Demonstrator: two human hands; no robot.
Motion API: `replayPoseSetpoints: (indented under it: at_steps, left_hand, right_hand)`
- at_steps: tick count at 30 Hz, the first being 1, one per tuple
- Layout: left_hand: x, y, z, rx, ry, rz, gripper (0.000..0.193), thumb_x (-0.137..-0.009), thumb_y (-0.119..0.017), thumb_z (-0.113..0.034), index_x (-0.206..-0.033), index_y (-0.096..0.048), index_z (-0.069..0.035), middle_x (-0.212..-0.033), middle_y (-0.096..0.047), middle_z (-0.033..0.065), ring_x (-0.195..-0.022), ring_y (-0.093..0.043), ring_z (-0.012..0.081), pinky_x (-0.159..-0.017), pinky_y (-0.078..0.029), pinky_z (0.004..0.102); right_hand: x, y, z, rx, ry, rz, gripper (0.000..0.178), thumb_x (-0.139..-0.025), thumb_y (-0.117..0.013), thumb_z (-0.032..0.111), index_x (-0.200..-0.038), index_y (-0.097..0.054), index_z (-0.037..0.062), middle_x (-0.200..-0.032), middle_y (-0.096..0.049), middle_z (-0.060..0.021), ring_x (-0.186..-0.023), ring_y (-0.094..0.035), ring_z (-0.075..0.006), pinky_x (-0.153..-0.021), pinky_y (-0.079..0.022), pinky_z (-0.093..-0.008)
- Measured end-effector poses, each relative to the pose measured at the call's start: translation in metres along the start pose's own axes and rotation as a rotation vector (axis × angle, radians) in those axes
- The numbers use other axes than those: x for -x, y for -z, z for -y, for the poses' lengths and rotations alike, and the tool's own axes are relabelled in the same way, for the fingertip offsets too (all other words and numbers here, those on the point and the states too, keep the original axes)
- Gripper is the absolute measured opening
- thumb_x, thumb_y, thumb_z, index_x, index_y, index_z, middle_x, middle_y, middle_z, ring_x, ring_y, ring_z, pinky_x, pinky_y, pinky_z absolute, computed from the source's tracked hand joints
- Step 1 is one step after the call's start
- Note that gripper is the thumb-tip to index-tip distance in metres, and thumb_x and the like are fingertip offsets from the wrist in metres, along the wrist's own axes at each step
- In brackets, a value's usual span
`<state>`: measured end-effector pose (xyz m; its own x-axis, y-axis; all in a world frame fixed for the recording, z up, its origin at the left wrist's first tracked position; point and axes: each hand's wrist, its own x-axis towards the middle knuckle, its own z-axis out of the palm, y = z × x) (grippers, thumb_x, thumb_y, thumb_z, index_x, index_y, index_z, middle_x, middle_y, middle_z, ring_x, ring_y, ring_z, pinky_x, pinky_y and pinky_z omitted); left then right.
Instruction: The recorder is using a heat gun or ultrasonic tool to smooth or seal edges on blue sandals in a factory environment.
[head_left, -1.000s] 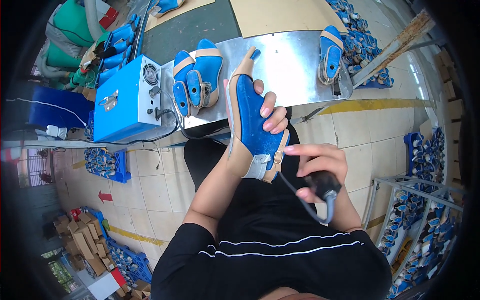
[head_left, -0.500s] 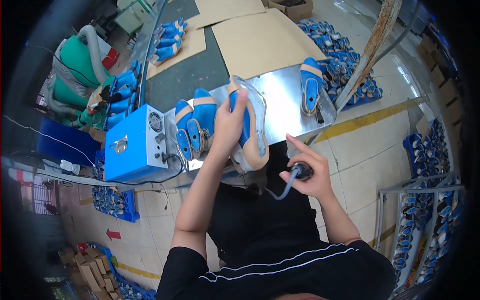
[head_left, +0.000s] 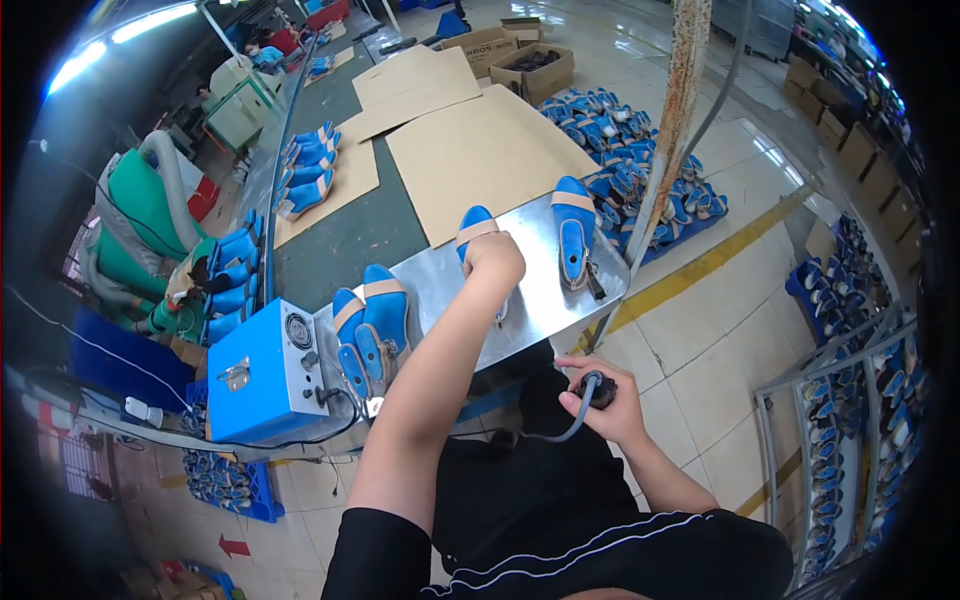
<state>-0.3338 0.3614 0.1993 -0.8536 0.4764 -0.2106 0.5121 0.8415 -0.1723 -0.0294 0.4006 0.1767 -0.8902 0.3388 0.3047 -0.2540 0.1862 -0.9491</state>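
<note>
The left hand [head_left: 495, 258] is curled palm-down over a sandal [head_left: 477, 216], its fingers mostly hidden behind the knuckles but apparently closed round it. The sandal is above the middle of the steel table [head_left: 535, 300], toward the far edge, toe pointing away; whether it bears on the metal cannot be told. The right hand [head_left: 612, 398], off the front edge, closes round a black tool [head_left: 602, 390] with a grey cable [head_left: 572, 430], index finger free.

The carry to the table looks nearly done; the release is not. The buckle is out of sight, so its state cannot be judged. A pair of sandals [head_left: 386, 303] already stands by the left edge, beside the blue box [head_left: 255, 370], and a lone sandal [head_left: 573, 225] near the right corner.

Half a second ago the sandal was nearer the front edge, sole turned rightward; a second ago the right index finger was at its buckle. The view now takes in more of the green belt [head_left: 412, 210].
</note>
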Motion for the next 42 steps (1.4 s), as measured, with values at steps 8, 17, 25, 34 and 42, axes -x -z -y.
replayPoseSetpoints:
  at_steps: [8, 17, 25, 34, 42]
  left_hand:
    - [0.032, -0.008, 0.084, 0.014, -0.084, 0.093, 0.054, -0.079, -0.078, -0.014, -0.130, -0.064, -0.002, -0.115, -0.074, 0.0236, -0.103, -0.074, 0.0380, -0.086, -0.061, 0.0459]
    - [0.067, 0.004, 0.070, -0.117, -0.139, -0.219, 0.060, -0.092, -0.072, -0.043, -0.136, -0.062, -0.003, -0.102, -0.074, 0.0249, -0.100, -0.072, 0.0450, -0.084, -0.058, 0.0509]
    - [0.016, 0.074, -0.093, 0.579, -0.459, -0.366, 0.069, -0.094, -0.065, -0.063, -0.114, -0.070, 0.003, -0.095, -0.071, 0.0354, -0.095, -0.071, 0.0495, -0.085, -0.057, 0.0529]
    - [-0.072, 0.022, -0.062, 0.451, -0.285, 0.089, 0.076, -0.073, -0.091, -0.048, -0.129, -0.069, -0.003, -0.141, -0.063, 0.0210, -0.117, -0.069, 0.0354, -0.095, -0.058, 0.0487]
    - [0.060, -0.067, 0.016, 2.111, -0.274, 0.547, 0.113, -0.088, -0.086, -0.033, -0.167, -0.012, -0.005, -0.152, -0.053, 0.0182, -0.130, -0.062, 0.0282, -0.110, -0.051, 0.0440]
  right_hand:
    - [0.003, 0.015, -0.021, -0.067, -0.090, -0.073, 0.022, -0.080, -0.085, 0.012, -0.089, -0.069, -0.0008, -0.112, -0.077, -0.0137, -0.088, -0.071, -0.0194, -0.083, -0.054, -0.0319]
    - [-0.004, 0.022, -0.035, -0.048, -0.103, -0.060, 0.033, -0.083, -0.086, 0.015, -0.113, -0.075, 0.0040, -0.088, -0.074, -0.0063, -0.079, -0.069, -0.0151, -0.079, -0.054, -0.0287]
    - [0.003, 0.024, -0.023, -0.070, -0.096, -0.047, 0.031, -0.083, -0.086, 0.015, -0.110, -0.075, 0.0020, -0.093, -0.075, -0.0079, -0.084, -0.071, -0.0148, -0.083, -0.055, -0.0290]
    - [0.012, 0.019, -0.019, -0.204, -0.225, -0.026, 0.020, -0.083, -0.081, 0.009, -0.090, -0.067, -0.0019, -0.103, -0.075, -0.0208, -0.084, -0.071, -0.0190, -0.078, -0.056, -0.0318]
    - [0.029, 0.053, -0.057, -0.486, -0.155, -0.075, 0.035, -0.088, -0.083, 0.025, -0.099, -0.061, 0.0005, -0.100, -0.071, -0.0276, -0.056, -0.067, -0.0205, -0.055, -0.057, -0.0317]
